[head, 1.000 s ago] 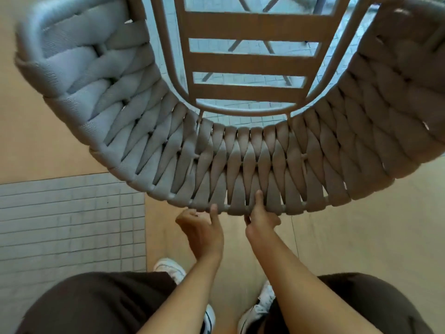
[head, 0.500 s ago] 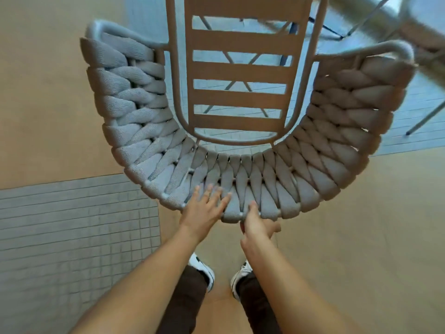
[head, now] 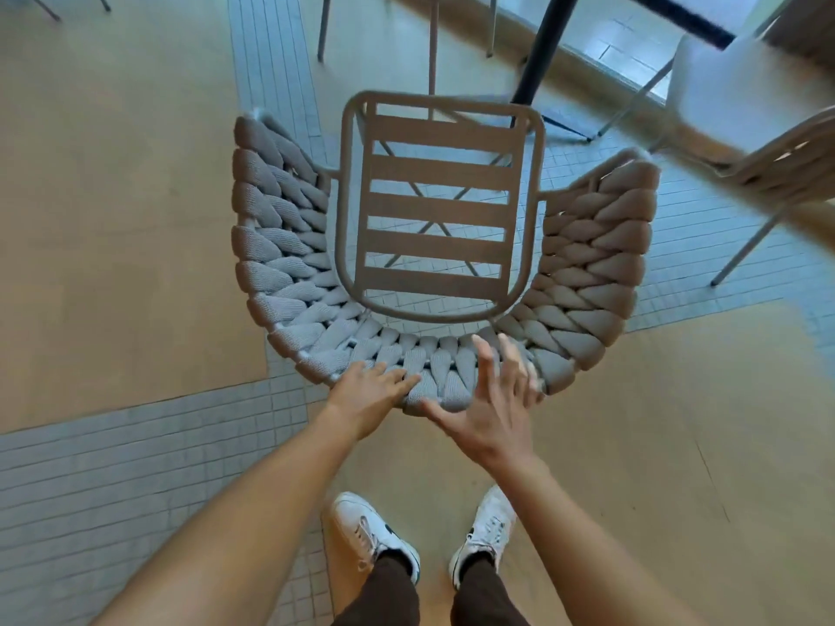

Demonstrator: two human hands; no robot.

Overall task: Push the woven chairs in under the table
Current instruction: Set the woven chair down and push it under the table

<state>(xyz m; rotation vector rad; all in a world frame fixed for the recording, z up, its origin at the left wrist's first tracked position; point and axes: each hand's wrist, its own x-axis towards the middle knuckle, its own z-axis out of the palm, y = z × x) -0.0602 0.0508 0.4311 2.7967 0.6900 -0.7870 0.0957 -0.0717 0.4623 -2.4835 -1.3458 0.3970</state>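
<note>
A woven chair [head: 289, 273] with a curved grey rope back and a beige slatted seat [head: 436, 210] stands in front of me, seen from above. My left hand [head: 368, 395] lies flat against the top of the woven back near its middle, fingers together. My right hand [head: 490, 411] hovers just behind the back with fingers spread, holding nothing; its fingertips are blurred. The table [head: 677, 20] shows only as a dark edge at the top right, with its black leg [head: 540, 52] beyond the chair's front.
A white chair [head: 741, 79] stands at the upper right, and a second beige chair's armrest [head: 786, 160] reaches in from the right edge. Thin chair legs [head: 321, 24] rise at the top. My white shoes [head: 375, 530] stand on tan floor crossed by grey tile strips [head: 90, 467].
The chair has moved away from me toward the table. My right hand has let go of the woven back and opened; my left hand stays flat on it.
</note>
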